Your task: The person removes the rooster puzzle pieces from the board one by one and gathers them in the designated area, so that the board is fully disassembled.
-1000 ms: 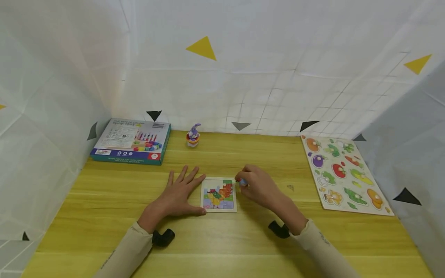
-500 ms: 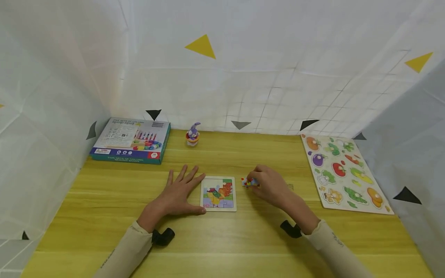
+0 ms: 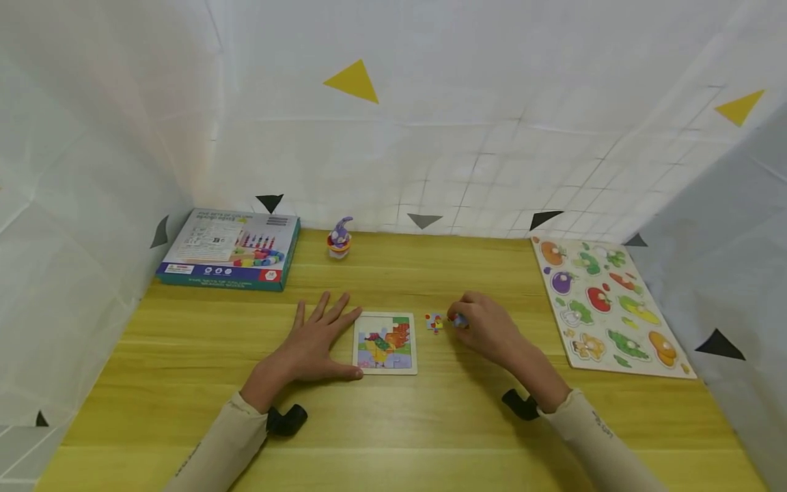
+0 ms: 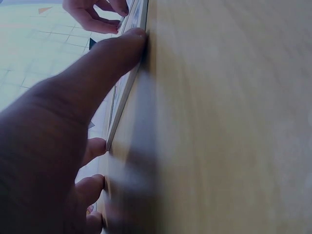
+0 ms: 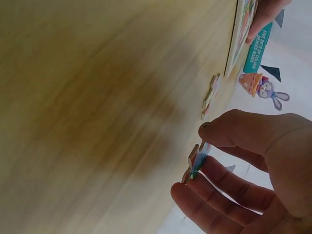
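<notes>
My left hand (image 3: 310, 345) lies spread on the table, its thumb and forefinger at the left edge of a small framed jigsaw puzzle (image 3: 384, 372). The puzzle shows a colourful picture, with bare places in its upper part. To the right of the frame lies a loose jigsaw piece (image 3: 434, 322), red, yellow and blue, seen edge-on in the right wrist view. My right hand (image 3: 486, 331) pinches another jigsaw piece (image 5: 197, 161) between thumb and fingers, low over the table. In the left wrist view the left thumb (image 4: 122, 51) touches the frame's edge.
A teal-sided bead toy box (image 3: 230, 249) lies at the back left. Beside it stands a small purple rabbit figurine (image 3: 339, 239). A wooden vegetable peg board (image 3: 615, 307) lies at the right. White sheeting (image 3: 467, 137) walls in the table's back and sides.
My right hand has moved rightward, away from the puzzle frame. One jigsaw piece now lies free on the table, and the hand holds another. The left hand has stayed in place.
</notes>
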A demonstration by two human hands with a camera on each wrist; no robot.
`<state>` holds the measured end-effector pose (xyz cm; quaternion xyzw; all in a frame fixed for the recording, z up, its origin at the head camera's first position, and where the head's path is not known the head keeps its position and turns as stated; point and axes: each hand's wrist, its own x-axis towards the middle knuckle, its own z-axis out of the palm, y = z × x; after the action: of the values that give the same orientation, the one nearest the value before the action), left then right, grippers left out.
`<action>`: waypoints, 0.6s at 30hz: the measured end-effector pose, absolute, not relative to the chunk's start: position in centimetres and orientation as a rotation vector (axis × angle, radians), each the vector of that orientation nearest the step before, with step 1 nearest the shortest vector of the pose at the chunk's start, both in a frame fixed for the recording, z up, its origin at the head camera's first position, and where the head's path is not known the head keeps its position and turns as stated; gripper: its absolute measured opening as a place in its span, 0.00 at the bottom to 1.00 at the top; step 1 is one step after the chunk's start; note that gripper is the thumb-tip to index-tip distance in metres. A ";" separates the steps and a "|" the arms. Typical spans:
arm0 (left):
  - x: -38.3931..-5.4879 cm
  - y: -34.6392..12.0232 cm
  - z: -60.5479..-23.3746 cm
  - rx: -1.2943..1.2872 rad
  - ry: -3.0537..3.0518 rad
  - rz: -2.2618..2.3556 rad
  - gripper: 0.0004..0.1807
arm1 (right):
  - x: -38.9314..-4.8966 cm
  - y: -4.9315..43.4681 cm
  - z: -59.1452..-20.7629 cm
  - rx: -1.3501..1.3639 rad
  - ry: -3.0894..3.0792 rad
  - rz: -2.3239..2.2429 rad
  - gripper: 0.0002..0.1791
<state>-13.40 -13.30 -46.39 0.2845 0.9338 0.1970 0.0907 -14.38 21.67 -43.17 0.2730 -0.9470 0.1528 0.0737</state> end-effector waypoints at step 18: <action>-13.4 -13.3 -46.6 0.861 2.788 0.591 0.61 | -14.7 22.1 -44.0 0.796 -2.870 0.444 0.10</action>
<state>-13.39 -13.28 -46.59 0.2882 0.9333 0.1979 0.0819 -14.68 22.14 -44.03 0.2640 -0.9510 0.1471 0.0653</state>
